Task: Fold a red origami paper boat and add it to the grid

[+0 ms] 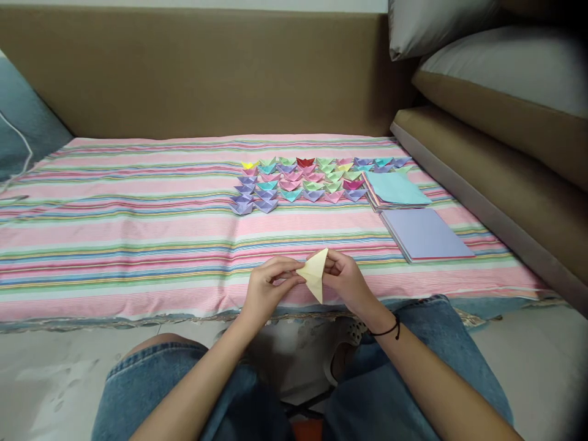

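Observation:
A pale yellow sheet of paper [315, 274], folded to a kite-like point, is held up between my two hands over the front edge of the striped cloth. My left hand [272, 285] pinches its left tip between thumb and fingers. At its right side my right hand [345, 277] grips it, with some fingers behind the paper and hidden. Beyond my hands, rows of folded paper boats [290, 184] in many colours stand on the cloth.
A stack of light blue paper [395, 187] and a stack of lilac paper [425, 234] lie at the right. The striped cloth [114, 239] covers the seat before a brown backrest [197, 73]. Cushions [509, 92] are piled along the right side.

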The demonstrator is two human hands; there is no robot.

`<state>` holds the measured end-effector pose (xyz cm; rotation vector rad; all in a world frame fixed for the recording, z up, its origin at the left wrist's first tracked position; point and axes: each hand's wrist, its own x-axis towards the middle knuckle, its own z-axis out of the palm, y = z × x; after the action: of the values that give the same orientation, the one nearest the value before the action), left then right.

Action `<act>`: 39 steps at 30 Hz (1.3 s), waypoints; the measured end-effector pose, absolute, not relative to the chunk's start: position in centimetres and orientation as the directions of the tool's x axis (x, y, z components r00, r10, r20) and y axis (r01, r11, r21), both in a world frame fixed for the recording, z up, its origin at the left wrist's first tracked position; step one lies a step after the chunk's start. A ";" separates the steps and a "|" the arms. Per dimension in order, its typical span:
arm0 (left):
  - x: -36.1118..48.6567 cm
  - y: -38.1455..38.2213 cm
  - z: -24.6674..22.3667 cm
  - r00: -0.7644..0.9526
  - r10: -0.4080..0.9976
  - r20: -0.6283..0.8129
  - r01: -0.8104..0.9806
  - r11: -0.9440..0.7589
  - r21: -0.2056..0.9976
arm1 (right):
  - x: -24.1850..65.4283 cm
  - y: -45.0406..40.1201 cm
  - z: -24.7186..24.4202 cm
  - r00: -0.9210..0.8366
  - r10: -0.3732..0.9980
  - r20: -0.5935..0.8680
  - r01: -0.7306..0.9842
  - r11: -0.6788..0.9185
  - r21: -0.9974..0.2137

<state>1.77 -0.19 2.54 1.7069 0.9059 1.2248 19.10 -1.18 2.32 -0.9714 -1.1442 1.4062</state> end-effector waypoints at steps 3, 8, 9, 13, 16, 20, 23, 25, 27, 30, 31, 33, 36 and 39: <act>1.9 -0.2 2.7 0.296 0.864 0.407 0.126 -0.458 0.880 | 19.1 -1.2 2.3 -0.111 0.993 0.045 -0.198 0.022 -0.980; 2.3 -0.6 2.9 0.226 0.817 0.531 0.402 -0.574 0.713 | 18.7 -1.3 2.3 -0.003 0.996 0.091 -0.135 0.090 -0.987; 2.4 -0.8 2.9 0.208 0.816 0.540 0.467 -0.567 0.678 | 18.5 -1.3 2.3 0.028 0.994 0.107 -0.117 0.109 -0.987; 3.1 -1.7 2.7 0.259 0.870 0.419 0.546 -0.490 0.680 | 17.9 -1.5 2.2 0.141 0.975 0.171 -0.015 0.175 -0.984; 3.7 -2.1 2.6 0.264 0.930 0.254 0.450 -0.352 0.821 | 17.5 -1.6 2.1 0.166 0.962 0.217 0.077 0.207 -0.975; 4.2 -2.1 2.4 0.242 0.961 0.133 0.230 -0.190 0.954 | 17.3 -1.8 2.5 0.135 0.929 0.344 0.283 0.296 -0.912; 4.2 -2.0 2.5 0.259 0.959 0.113 0.180 -0.163 0.970 | 17.2 -1.8 2.5 0.084 0.903 0.421 0.392 0.359 -0.847; 4.2 -2.0 2.6 0.265 0.959 0.104 0.194 -0.159 0.968 | 17.2 -1.8 2.4 0.061 0.894 0.444 0.434 0.377 -0.818; 4.1 -2.0 2.7 0.286 0.953 0.104 0.228 -0.173 0.958 | 17.2 -1.7 2.2 0.049 0.896 0.442 0.463 0.371 -0.805; 4.1 -1.9 2.8 0.333 0.935 0.121 0.277 -0.220 0.935 | 17.2 -1.5 2.2 0.045 0.910 0.412 0.472 0.344 -0.812; 4.0 -1.9 2.9 0.345 0.930 0.125 0.283 -0.230 0.931 | 17.3 -1.4 2.2 0.050 0.912 0.406 0.466 0.338 -0.818; 4.0 -1.9 3.0 0.355 0.926 0.128 0.279 -0.236 0.931 | 17.3 -1.3 2.3 0.071 0.912 0.404 0.456 0.331 -0.826; 4.1 -2.0 3.1 0.371 0.923 0.106 0.247 -0.208 0.946 | 17.5 -1.3 2.5 0.095 0.909 0.407 0.462 0.322 -0.827; 4.1 -2.1 3.3 0.372 0.924 0.094 0.224 -0.187 0.956 | 17.6 -1.2 2.5 0.100 0.915 0.391 0.451 0.309 -0.838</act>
<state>4.14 -2.11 3.25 1.6551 1.0349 0.8975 17.60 -1.19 2.51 -1.3058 -1.5201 0.5521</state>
